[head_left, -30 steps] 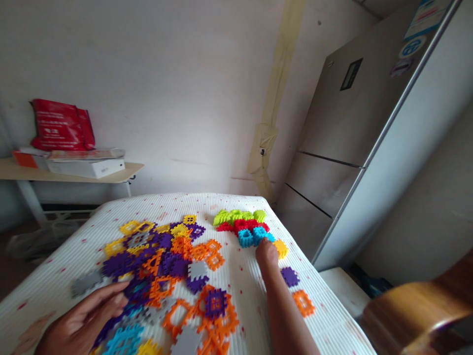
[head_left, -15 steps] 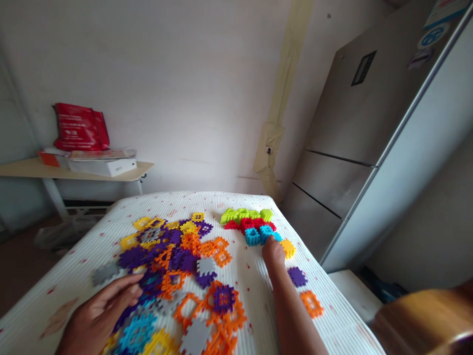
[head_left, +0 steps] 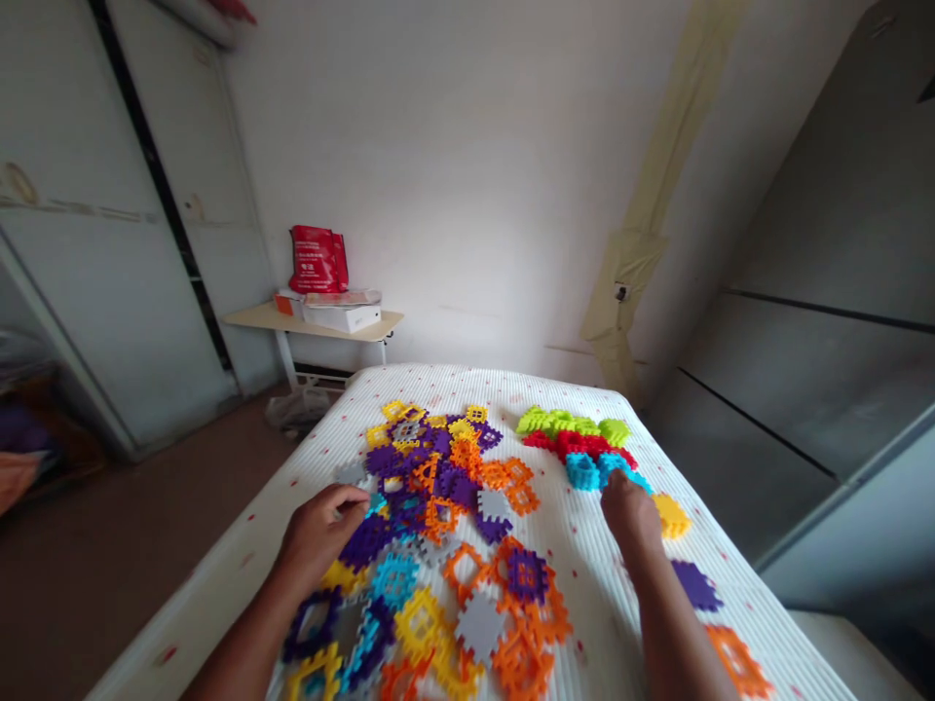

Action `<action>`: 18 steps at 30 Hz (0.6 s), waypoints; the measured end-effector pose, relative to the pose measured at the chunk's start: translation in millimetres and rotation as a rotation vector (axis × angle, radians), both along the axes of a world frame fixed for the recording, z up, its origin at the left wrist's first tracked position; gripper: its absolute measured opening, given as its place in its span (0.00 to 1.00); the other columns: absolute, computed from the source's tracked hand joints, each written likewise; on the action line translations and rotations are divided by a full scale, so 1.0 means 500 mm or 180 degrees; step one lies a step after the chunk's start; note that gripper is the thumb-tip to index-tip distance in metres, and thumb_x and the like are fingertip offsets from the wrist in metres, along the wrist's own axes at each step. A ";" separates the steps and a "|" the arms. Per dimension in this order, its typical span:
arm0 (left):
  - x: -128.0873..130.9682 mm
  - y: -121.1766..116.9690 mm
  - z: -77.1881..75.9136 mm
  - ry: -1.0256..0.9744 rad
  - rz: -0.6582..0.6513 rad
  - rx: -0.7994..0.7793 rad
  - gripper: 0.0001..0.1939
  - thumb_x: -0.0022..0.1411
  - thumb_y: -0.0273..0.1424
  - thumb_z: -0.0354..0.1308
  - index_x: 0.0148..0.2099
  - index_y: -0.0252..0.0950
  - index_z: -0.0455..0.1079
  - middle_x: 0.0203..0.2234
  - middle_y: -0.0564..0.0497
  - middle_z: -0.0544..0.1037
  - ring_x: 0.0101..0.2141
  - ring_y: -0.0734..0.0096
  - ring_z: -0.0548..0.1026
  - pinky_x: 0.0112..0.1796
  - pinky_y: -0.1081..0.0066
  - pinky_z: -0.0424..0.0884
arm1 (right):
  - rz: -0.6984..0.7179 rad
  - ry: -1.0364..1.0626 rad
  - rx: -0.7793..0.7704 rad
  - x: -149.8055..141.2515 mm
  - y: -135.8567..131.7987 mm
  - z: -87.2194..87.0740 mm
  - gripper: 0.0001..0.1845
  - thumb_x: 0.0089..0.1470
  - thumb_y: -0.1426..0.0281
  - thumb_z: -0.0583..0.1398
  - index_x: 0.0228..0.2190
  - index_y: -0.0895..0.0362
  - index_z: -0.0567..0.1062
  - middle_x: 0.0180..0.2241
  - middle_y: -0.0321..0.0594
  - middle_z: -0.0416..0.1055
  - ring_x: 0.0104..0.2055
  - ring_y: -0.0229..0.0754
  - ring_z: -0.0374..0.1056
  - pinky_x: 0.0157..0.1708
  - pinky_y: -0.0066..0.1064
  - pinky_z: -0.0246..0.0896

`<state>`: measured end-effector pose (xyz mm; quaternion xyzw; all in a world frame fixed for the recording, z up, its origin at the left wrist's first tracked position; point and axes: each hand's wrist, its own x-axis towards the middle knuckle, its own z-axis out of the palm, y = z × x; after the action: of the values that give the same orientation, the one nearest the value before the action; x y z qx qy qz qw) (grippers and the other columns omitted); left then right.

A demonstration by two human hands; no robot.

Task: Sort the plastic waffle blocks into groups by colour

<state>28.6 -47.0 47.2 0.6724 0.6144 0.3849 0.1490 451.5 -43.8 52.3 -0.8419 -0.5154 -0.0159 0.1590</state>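
Observation:
My left hand (head_left: 321,531) is at the left edge of a mixed pile of plastic interlocking tiles (head_left: 438,477). Its thumb and forefinger are pinched at the edge of a light blue tile (head_left: 377,504). At the right, my right hand (head_left: 629,506) reaches to a row of light blue tiles (head_left: 582,471), fingers curled against its right part; the back of the hand hides the fingertips. Behind that row stand red tiles (head_left: 577,444) and lime-green tiles (head_left: 561,423), packed on edge. A yellow stack (head_left: 670,516) sits just right of my right hand.
A purple tile (head_left: 696,585) and an orange tile (head_left: 737,662) lie near the right edge of the cloth-covered table (head_left: 584,594). A grey fridge (head_left: 804,380) stands at the right. Behind on the left, a small desk (head_left: 321,333) carries boxes and a red bag (head_left: 317,259).
The view has swung left, so everything sits farther right. My left hand's thumb and forefinger have come together at the pile. My right hand stays by the light blue row.

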 end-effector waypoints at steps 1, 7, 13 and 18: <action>0.004 -0.003 0.005 0.0071 -0.0181 -0.0001 0.13 0.53 0.39 0.51 0.28 0.39 0.73 0.27 0.50 0.80 0.30 0.66 0.77 0.34 0.71 0.72 | 0.0182 -0.0012 0.0019 -0.014 -0.001 0.006 0.15 0.57 0.77 0.48 0.36 0.62 0.74 0.29 0.53 0.74 0.30 0.48 0.71 0.27 0.31 0.56; 0.034 -0.030 0.017 0.0623 -0.1232 -0.0159 0.07 0.48 0.30 0.57 0.28 0.42 0.76 0.29 0.52 0.79 0.35 0.68 0.74 0.40 0.69 0.67 | 0.2178 0.0723 0.0245 -0.146 -0.023 0.031 0.11 0.56 0.73 0.51 0.32 0.56 0.74 0.29 0.37 0.73 0.31 0.37 0.68 0.31 0.24 0.54; 0.063 -0.054 0.017 0.1667 -0.1443 -0.0486 0.17 0.44 0.27 0.59 0.38 0.48 0.77 0.35 0.54 0.80 0.40 0.61 0.72 0.43 0.63 0.60 | 0.2630 0.0615 0.0142 -0.210 -0.040 0.023 0.11 0.57 0.73 0.51 0.29 0.56 0.73 0.29 0.36 0.72 0.30 0.35 0.65 0.32 0.23 0.52; 0.082 -0.058 0.015 0.2083 -0.1273 -0.0626 0.17 0.47 0.26 0.55 0.39 0.47 0.76 0.36 0.50 0.78 0.43 0.56 0.71 0.42 0.60 0.58 | 0.2555 0.0242 0.0049 -0.210 -0.037 0.009 0.11 0.59 0.74 0.52 0.29 0.56 0.72 0.30 0.36 0.72 0.32 0.34 0.65 0.32 0.22 0.50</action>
<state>69.7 -75.9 54.9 0.8484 0.5204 0.0529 0.0810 346.5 -62.1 56.9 -0.5725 -0.7969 0.0747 0.1778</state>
